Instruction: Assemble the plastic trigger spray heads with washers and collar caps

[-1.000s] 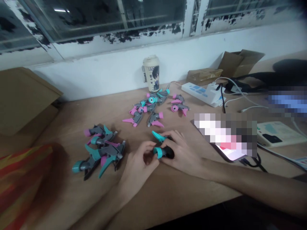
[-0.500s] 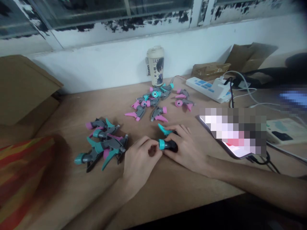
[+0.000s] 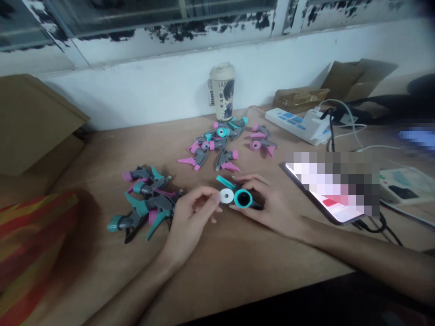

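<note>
Between thumb and finger, my left hand (image 3: 193, 217) pinches a white washer (image 3: 226, 196) with a hole in its middle. Just right of it, my right hand (image 3: 268, 201) is wrapped round a dark trigger spray head (image 3: 243, 198) with a teal collar and teal trigger. The collar's open end faces me and looks hollow and dark. Washer and collar are close together; a narrow gap seems to part them. To the left of my left hand lies a pile of grey spray heads (image 3: 149, 206) with teal and pink parts. Another group of spray heads (image 3: 220, 145) lies farther back.
A printed coffee cup (image 3: 224, 93) stands by the wall. At the right are a white power strip (image 3: 295, 126) with cables, a lit phone (image 3: 326, 194) and a pale device (image 3: 406, 190). Cardboard (image 3: 37, 127) and a red-yellow striped cloth (image 3: 30, 258) lie at the left.
My left hand has drawn back slightly from the collar, and the white washer now shows in its fingers. My right hand has turned the spray head so its opening faces me.
</note>
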`<state>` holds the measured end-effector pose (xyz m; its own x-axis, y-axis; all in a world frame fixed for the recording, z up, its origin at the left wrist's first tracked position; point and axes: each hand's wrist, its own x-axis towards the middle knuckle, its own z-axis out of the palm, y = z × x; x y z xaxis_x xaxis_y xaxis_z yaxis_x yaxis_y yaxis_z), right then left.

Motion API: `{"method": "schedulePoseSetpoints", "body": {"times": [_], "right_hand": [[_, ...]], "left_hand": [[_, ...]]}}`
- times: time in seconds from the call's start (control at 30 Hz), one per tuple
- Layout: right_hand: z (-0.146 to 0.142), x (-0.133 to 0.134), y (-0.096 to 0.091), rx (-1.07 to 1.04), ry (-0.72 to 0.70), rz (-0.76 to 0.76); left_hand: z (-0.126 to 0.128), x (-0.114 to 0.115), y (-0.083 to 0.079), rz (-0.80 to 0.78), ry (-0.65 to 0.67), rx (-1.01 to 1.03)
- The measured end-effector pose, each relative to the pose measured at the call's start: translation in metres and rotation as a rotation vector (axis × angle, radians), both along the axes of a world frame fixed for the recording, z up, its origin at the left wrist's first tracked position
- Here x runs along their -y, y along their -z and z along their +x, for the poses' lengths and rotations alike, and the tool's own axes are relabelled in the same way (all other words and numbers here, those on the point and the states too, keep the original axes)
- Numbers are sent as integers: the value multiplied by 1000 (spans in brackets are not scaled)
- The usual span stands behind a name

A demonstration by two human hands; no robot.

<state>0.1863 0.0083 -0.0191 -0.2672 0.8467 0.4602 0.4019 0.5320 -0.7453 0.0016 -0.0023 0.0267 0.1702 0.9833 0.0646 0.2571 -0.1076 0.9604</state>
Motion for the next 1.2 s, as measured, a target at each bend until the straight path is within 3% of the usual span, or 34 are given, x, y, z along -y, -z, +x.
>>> {"method": "schedulePoseSetpoints", "body": {"times": [0.23, 0.57, 0.8, 1.2], "right_hand": [[-1, 3, -1, 4, -57, -10], [-2, 4, -1, 10, -87, -1], [-2, 5, 0, 32, -88, 8], [0, 5, 0, 115, -43, 82]], "left_hand": [[-1, 8, 7, 62, 128, -113], [-1, 4, 19, 248, 75, -215], [2, 8, 15, 435, 123, -338], [5, 9, 14, 513, 80, -463]]}}
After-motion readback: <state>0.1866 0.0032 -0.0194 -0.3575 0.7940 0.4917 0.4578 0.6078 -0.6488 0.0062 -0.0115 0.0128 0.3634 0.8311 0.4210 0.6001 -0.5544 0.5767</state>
